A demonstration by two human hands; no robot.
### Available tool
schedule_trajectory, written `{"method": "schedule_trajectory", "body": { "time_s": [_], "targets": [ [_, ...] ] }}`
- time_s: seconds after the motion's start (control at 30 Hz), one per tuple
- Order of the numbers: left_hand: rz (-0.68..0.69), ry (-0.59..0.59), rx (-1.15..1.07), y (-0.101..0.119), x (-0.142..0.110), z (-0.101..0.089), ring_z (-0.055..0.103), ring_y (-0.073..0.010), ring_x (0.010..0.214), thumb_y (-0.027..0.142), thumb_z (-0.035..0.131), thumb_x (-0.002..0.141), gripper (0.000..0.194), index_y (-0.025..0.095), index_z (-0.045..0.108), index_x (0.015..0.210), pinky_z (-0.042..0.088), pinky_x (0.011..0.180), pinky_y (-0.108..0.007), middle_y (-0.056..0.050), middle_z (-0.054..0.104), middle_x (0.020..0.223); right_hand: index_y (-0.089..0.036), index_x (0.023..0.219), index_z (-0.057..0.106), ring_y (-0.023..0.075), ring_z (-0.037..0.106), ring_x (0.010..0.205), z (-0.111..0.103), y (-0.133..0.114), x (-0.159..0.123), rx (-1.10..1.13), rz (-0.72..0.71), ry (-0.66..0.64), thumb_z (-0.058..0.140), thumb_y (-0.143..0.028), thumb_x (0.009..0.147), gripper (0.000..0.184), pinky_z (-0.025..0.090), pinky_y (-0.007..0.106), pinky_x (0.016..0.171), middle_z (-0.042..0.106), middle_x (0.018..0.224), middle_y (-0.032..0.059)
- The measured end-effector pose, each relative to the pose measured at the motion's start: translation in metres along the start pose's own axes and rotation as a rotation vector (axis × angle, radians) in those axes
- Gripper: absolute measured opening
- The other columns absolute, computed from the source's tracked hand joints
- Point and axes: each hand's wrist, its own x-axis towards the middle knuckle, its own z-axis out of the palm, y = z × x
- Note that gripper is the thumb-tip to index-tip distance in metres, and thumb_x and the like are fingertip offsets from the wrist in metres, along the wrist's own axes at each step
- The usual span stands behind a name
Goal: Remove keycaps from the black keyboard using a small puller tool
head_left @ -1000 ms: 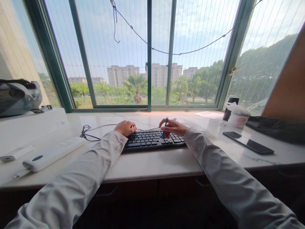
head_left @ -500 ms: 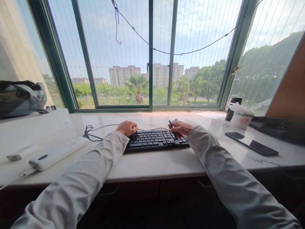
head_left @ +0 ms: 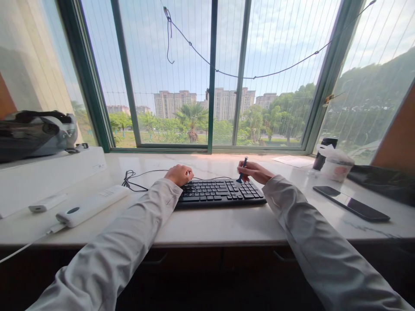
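Observation:
A black keyboard (head_left: 216,193) lies on the white marble-patterned counter in front of me. My left hand (head_left: 179,175) is closed at its far left corner, fingers curled on the edge and partly hidden. Between the thumb and fingers of my right hand (head_left: 253,171) is a small blue brush (head_left: 242,169), held nearly upright. Its pale, flared bristle end touches or hovers just over the keys near the number pad's far left part; I cannot tell which.
A black cable (head_left: 133,183) lies coiled left of the keyboard. Further left are a white power strip-like device (head_left: 94,206), a smaller white device (head_left: 48,202) and a white box (head_left: 52,172). To the right are a phone (head_left: 352,203), a bagged cup (head_left: 337,165) and a dark bottle (head_left: 320,155).
My right hand has moved the brush from the nearer keys toward the keyboard's far edge, and its top now leans right instead of left. My left hand stays on the corner. The view has shifted slightly.

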Motion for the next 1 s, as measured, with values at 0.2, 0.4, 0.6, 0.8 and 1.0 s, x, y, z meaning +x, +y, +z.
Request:
{"method": "schedule_trajectory", "body": {
  "time_s": [0.2, 0.4, 0.6, 0.8, 1.0],
  "targets": [
    [-0.071, 0.040, 0.016, 0.001, 0.001, 0.001, 0.064, -0.0253, 0.084, 0.039, 0.047, 0.078, 0.032, 0.026, 0.076, 0.084, 0.047, 0.075, -0.033, -0.008, 0.072, 0.089, -0.015, 0.085, 0.055, 0.0127, 0.055, 0.059, 0.010, 0.015, 0.015, -0.069, -0.029, 0.111, 0.058, -0.060, 0.081, 0.046, 0.044, 0.028, 0.058, 0.066, 0.069, 0.0046],
    [-0.096, 0.034, 0.015, -0.001, 0.002, 0.000, 0.065, -0.0260, 0.089, 0.039, 0.049, 0.078, 0.032, 0.026, 0.076, 0.089, 0.048, 0.079, -0.034, -0.009, 0.073, 0.094, -0.014, 0.086, 0.064, 0.0142, 0.060, 0.063, 0.027, 0.006, 0.048, -0.233, -0.052, 0.104, 0.059, -0.055, 0.082, 0.042, 0.047, 0.027, 0.061, 0.070, 0.075, 0.0063],
    [-0.086, 0.024, 0.015, -0.003, 0.002, 0.002, 0.066, -0.0266, 0.086, 0.038, 0.047, 0.080, 0.034, 0.025, 0.076, 0.094, 0.049, 0.076, -0.034, -0.010, 0.073, 0.093, -0.015, 0.083, 0.066, 0.0133, 0.059, 0.063, 0.047, 0.000, 0.079, -0.372, -0.131, 0.034, 0.054, -0.048, 0.087, 0.036, 0.044, 0.025, 0.060, 0.069, 0.073, 0.0045],
    [-0.079, 0.007, 0.028, -0.003, 0.003, 0.004, 0.066, -0.0250, 0.086, 0.040, 0.049, 0.078, 0.034, 0.025, 0.076, 0.094, 0.049, 0.076, -0.032, -0.009, 0.073, 0.092, -0.016, 0.085, 0.066, 0.0142, 0.059, 0.065, 0.042, 0.020, 0.071, -0.408, -0.093, -0.043, 0.054, -0.049, 0.086, 0.034, 0.042, 0.025, 0.060, 0.067, 0.072, 0.0025],
    [-0.110, 0.041, 0.015, -0.003, 0.004, 0.008, 0.065, -0.0268, 0.085, 0.038, 0.047, 0.078, 0.032, 0.026, 0.076, 0.084, 0.048, 0.075, -0.034, -0.009, 0.072, 0.089, -0.018, 0.080, 0.064, 0.0135, 0.057, 0.062, 0.028, 0.020, 0.063, -0.449, -0.069, -0.076, 0.054, -0.047, 0.086, 0.031, 0.040, 0.025, 0.060, 0.067, 0.070, 0.0018]
  ]
}}
